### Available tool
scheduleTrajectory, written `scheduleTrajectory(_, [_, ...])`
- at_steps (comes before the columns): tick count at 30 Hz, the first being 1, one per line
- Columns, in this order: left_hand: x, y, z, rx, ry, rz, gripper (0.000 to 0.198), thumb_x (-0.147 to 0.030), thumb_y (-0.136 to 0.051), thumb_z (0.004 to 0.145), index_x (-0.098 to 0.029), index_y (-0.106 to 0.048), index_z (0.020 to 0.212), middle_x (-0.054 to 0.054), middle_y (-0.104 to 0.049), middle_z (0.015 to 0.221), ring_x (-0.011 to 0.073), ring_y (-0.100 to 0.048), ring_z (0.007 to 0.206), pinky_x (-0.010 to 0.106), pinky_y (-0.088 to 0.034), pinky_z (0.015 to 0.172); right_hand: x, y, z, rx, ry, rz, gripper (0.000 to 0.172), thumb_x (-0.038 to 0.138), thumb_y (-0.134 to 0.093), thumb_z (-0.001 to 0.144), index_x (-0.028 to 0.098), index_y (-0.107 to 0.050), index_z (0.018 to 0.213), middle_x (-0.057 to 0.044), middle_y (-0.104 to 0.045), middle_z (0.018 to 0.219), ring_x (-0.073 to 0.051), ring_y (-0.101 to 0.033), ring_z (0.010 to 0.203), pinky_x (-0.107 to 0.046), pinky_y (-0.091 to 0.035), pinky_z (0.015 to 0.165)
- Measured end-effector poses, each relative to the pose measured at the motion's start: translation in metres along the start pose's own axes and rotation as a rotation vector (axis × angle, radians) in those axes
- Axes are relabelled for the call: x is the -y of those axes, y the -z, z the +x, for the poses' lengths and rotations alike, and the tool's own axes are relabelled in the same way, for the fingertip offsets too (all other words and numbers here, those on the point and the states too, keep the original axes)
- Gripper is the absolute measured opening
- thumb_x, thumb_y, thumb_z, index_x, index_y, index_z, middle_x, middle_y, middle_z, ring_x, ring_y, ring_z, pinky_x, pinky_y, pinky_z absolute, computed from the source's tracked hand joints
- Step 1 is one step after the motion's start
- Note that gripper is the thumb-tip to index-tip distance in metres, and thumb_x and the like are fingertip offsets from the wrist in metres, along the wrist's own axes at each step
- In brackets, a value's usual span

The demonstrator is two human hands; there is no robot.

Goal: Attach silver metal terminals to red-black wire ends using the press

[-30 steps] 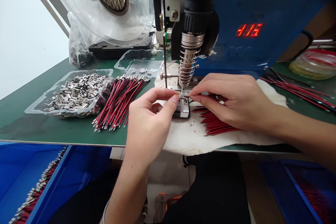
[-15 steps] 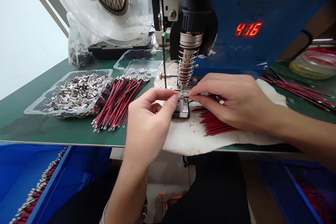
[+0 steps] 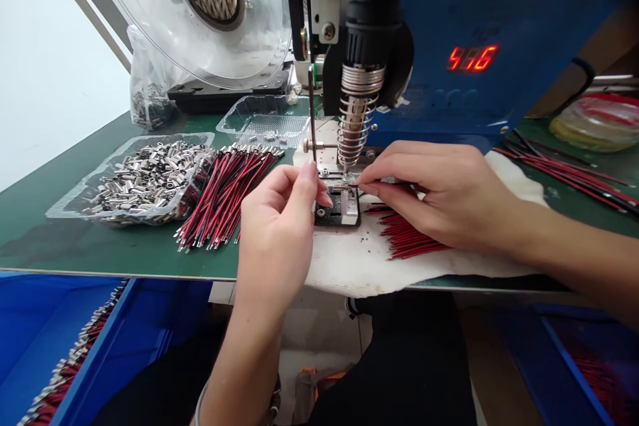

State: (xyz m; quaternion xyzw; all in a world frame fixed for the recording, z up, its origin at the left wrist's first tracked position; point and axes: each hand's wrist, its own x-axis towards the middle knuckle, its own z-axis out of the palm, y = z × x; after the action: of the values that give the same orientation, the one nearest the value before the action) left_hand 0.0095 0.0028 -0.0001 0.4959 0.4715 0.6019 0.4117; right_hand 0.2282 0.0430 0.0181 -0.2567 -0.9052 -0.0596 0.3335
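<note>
My right hand (image 3: 424,190) pinches a thin dark wire (image 3: 355,186) between thumb and forefinger, its end at the small metal fixture (image 3: 349,208) under the machine's spring-wrapped soldering tip (image 3: 355,123). On the left of that fixture my left hand (image 3: 279,219) is closed, thumb up along the curled fingers; anything held in it is hidden. A bundle of red and black wires (image 3: 412,236) lies on the white cloth (image 3: 364,266), below my right hand. Beyond my left hand is a pile of red and black wires with metal ends (image 3: 227,193).
A clear tray (image 3: 60,208) of small metal connectors stands at left, with another clear tray (image 3: 229,121) behind. The blue machine (image 3: 449,106) with its red display fills the back right. More wires (image 3: 564,170) lie at right. Blue bins (image 3: 100,366) sit below the table edge.
My left hand has drawn back a little to the left from the fixture, its thumb now raised. My right hand stays nearly in place with the wire.
</note>
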Motion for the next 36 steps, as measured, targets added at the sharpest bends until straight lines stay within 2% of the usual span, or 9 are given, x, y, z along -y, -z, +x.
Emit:
scheduleTrajectory(7, [-0.0007, 0.0021, 0.0004, 0.003, 0.011, 0.031, 0.038, -0.034, -0.071, 0.109, -0.020, -0.070, 0.073, -0.002, -0.063, 0.066, 0.0081, -0.038, 0.051, 0.028, -0.029, 0.049, 0.0010, -0.0006, -0.0003, 0.002, -0.036, 0.015, 0.021, 0.018, -0.063, 0.112, 0.024, -0.082, 0.108, -0.003, -0.085, 0.099, -0.019, -0.079, 0.083, -0.031, -0.060, 0.075])
scheduleTrajectory(12, [-0.0027, 0.0016, -0.0011, 0.011, 0.026, 0.023, 0.040, -0.032, -0.070, 0.110, -0.021, -0.068, 0.071, -0.003, -0.058, 0.062, 0.0074, -0.040, 0.053, 0.025, -0.032, 0.051, 0.0014, 0.0003, 0.0002, -0.001, -0.024, 0.009, 0.022, 0.016, -0.062, 0.111, 0.023, -0.082, 0.107, -0.004, -0.085, 0.099, -0.019, -0.079, 0.083, -0.030, -0.060, 0.076])
scheduleTrajectory(18, [-0.0012, 0.0006, -0.0020, 0.011, 0.017, 0.012, 0.039, -0.032, -0.071, 0.110, -0.021, -0.069, 0.072, -0.002, -0.064, 0.067, 0.0071, -0.041, 0.054, 0.024, -0.036, 0.054, 0.0021, 0.0008, 0.0005, 0.001, -0.023, 0.007, 0.022, 0.016, -0.062, 0.111, 0.023, -0.082, 0.108, -0.003, -0.085, 0.099, -0.019, -0.079, 0.084, -0.030, -0.060, 0.077])
scheduleTrajectory(28, [0.0027, 0.0032, -0.0025, 0.010, -0.003, 0.012, 0.038, -0.040, -0.075, 0.108, -0.021, -0.071, 0.075, -0.001, -0.065, 0.070, 0.0082, -0.038, 0.052, 0.028, -0.031, 0.050, 0.0017, 0.0012, 0.0001, 0.002, -0.018, 0.007, 0.019, 0.017, -0.064, 0.111, 0.024, -0.081, 0.107, -0.002, -0.086, 0.099, -0.019, -0.079, 0.085, -0.031, -0.061, 0.076])
scheduleTrajectory(32, [0.0046, 0.0040, -0.0031, 0.020, -0.001, 0.016, 0.040, -0.044, -0.076, 0.108, -0.022, -0.071, 0.075, -0.003, -0.059, 0.063, 0.0091, -0.036, 0.051, 0.028, -0.030, 0.050, 0.0015, 0.0013, 0.0007, -0.003, -0.008, 0.013, 0.019, 0.015, -0.064, 0.111, 0.023, -0.081, 0.107, -0.003, -0.085, 0.099, -0.018, -0.079, 0.085, -0.030, -0.061, 0.075])
scheduleTrajectory(36, [0.0029, 0.0029, -0.0030, 0.022, 0.000, 0.026, 0.040, -0.040, -0.073, 0.110, -0.022, -0.070, 0.074, -0.003, -0.057, 0.060, 0.0096, -0.037, 0.052, 0.028, -0.030, 0.051, 0.0007, 0.0014, 0.0004, -0.012, 0.000, 0.009, 0.019, 0.015, -0.064, 0.111, 0.022, -0.082, 0.108, -0.003, -0.085, 0.099, -0.018, -0.080, 0.086, -0.029, -0.062, 0.077])
